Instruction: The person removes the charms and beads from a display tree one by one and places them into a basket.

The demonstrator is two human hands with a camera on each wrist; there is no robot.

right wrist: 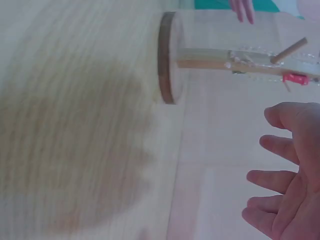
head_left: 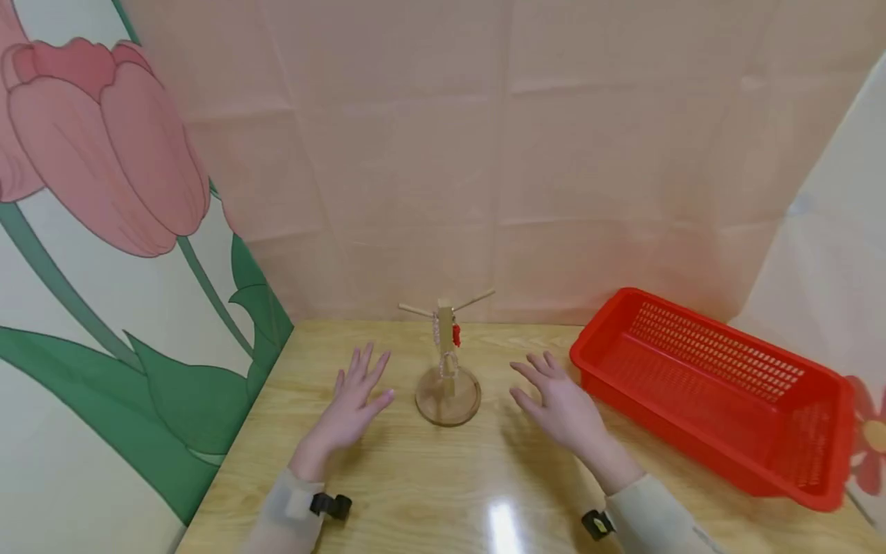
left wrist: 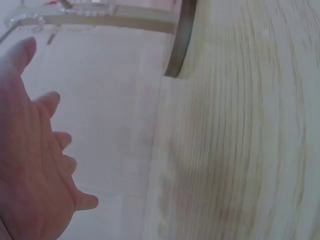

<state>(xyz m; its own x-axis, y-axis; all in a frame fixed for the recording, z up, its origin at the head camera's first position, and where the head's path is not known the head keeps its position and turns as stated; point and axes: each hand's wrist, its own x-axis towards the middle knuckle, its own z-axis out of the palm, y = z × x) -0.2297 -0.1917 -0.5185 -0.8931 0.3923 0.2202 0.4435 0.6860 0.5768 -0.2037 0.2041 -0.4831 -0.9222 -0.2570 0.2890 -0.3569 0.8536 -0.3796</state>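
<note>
A small wooden stand [head_left: 446,323] with a round base [head_left: 448,412] and thin pegs stands upright on the table between my hands. Beaded strands [right wrist: 252,52] hang on its post, along with a small red piece [head_left: 456,335]. My left hand [head_left: 354,404] hovers over the table to the left of the stand, fingers spread, holding nothing. On the stand's other side my right hand [head_left: 562,400] is likewise raised, its fingers extended and nothing in them. Both hands are apart from the stand.
A red plastic basket [head_left: 692,438] with perforated sides sits at the right of the wooden table [head_left: 429,492]. Behind the table hangs a pinkish cloth [head_left: 498,154]. A panel with a large tulip picture [head_left: 104,154] borders the left side.
</note>
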